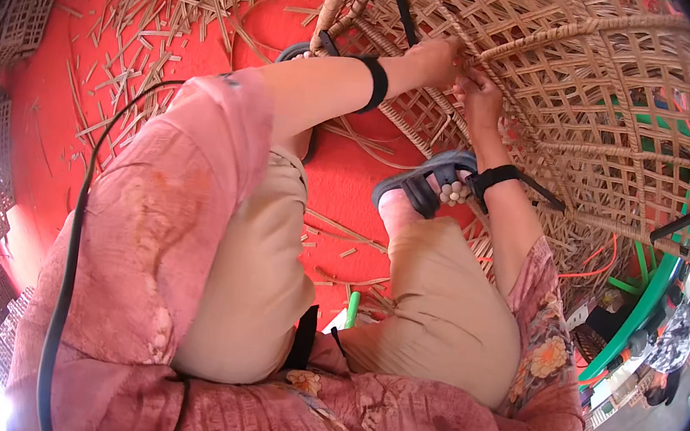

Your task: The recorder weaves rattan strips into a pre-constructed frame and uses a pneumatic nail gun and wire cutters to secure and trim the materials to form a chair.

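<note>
Pink clothing (251, 415) was seen nearest, cut off along the lower edge, with a black cable (70, 268) run up its left side. Fingertips of the left hand (434, 61) and right hand (481, 103) were partly hidden at the wicker (577, 147), which was placed at the upper right and cropped at the top; whether a strand was pinched could not be told. Both hands were held close together, the left forearm stretched almost level, the right raised steeply with bent fingers.
</note>
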Action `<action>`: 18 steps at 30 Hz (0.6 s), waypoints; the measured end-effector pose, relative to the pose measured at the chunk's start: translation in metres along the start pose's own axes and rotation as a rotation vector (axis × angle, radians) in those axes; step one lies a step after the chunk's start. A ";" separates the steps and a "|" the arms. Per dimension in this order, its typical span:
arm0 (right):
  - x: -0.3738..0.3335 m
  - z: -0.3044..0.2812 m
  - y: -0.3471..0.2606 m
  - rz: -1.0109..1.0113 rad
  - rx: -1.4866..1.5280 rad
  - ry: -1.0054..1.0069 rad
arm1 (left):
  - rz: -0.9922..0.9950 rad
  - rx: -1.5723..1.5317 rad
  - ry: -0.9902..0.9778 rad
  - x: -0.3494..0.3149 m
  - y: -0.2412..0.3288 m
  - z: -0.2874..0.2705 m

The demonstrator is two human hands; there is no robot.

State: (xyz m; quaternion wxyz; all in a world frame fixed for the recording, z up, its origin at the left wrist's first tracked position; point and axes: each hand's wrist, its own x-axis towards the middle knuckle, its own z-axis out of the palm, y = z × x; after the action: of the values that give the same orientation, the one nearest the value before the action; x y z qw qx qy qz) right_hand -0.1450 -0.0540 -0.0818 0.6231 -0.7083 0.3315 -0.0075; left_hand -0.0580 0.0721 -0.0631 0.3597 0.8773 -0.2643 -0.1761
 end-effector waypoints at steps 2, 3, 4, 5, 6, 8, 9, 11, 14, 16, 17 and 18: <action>0.002 -0.005 0.005 0.004 0.023 0.037 | 0.065 -0.081 -0.289 0.013 0.001 0.009; 0.003 -0.008 0.006 0.004 0.019 0.044 | 0.052 -0.137 -0.274 0.013 0.002 0.016; 0.004 -0.011 0.007 -0.009 0.064 0.037 | 0.058 -0.142 -0.277 0.017 0.003 0.021; 0.002 0.002 0.005 -0.021 0.120 0.005 | 0.143 -0.010 -0.265 0.020 -0.013 0.021; -0.003 0.009 -0.002 -0.017 0.127 -0.001 | 0.233 0.117 -0.262 0.021 -0.020 0.021; -0.012 0.012 -0.016 -0.141 -0.600 0.240 | 0.214 0.059 -0.231 0.019 -0.023 0.022; -0.014 0.014 -0.017 -0.139 -0.601 0.241 | 0.200 -0.005 -0.197 0.019 -0.022 0.021; -0.018 0.019 -0.018 -0.158 -0.714 0.298 | 0.141 -0.046 -0.219 0.017 -0.019 0.016; 0.009 0.002 0.022 -0.174 -0.385 0.307 | 0.109 -0.067 -0.259 0.022 0.001 0.012; 0.019 0.007 0.031 -0.101 -0.144 0.316 | 0.115 -0.046 -0.273 0.021 0.004 0.012; 0.018 0.016 0.028 -0.026 0.103 0.311 | 0.110 -0.038 -0.273 0.021 0.000 0.011; 0.015 0.021 0.024 -0.024 0.104 0.305 | 0.107 -0.031 -0.275 0.020 -0.003 0.011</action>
State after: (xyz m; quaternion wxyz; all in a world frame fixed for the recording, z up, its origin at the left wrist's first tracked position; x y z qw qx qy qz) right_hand -0.1349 -0.0427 -0.1137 0.6011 -0.6698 0.4129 -0.1396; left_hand -0.0460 0.0563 -0.0753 0.3424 0.8240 -0.3547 -0.2791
